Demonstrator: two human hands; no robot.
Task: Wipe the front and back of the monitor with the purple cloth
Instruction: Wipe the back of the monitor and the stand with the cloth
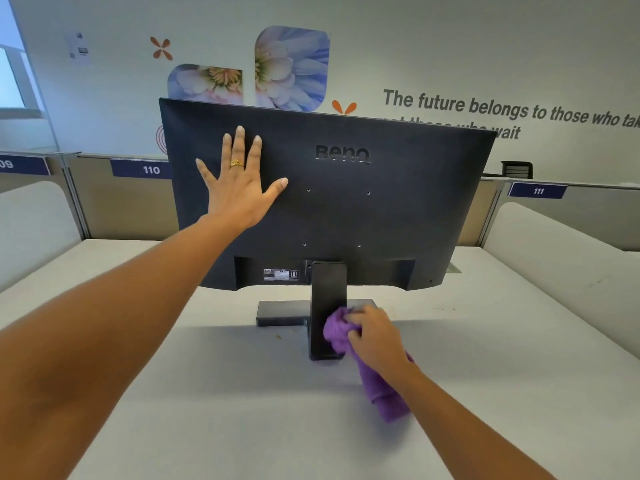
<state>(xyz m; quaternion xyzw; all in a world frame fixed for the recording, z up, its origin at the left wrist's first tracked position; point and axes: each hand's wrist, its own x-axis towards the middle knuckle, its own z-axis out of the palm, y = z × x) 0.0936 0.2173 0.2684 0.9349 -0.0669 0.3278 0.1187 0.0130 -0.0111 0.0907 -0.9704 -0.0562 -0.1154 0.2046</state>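
The screen side of the monitor [346, 209] is turned away and cannot be seen; only its dark back, with a raised logo, is shown across the centre of the frame. The print on the small sticker near its lower edge is too fine to be read. The lower line of the wall lettering [502, 109] at the upper right is largely covered by the monitor's top edge, and the upper line is cut off by the right border. The bottoms of the flower prints [291, 67] are hidden behind the monitor as well. The right part of the base [280, 311] is concealed by the stand [327, 292], the cloth and the right hand [374, 337], which is slightly blurred.

The purple cloth [381, 386] is bunched under the right hand's curled fingers [356, 318] and is held against the right edge of the stand's lower part, at the lower centre of the frame. A tail of it trails from beneath the wrist toward the lower right, above the desk [207, 410]; whether it rests there cannot be told.

The left hand [239, 188] is laid flat on the upper left of the monitor's back, its fingers [240, 143] straight and spread, nothing being gripped. A gold ring [237, 163] is worn on it.
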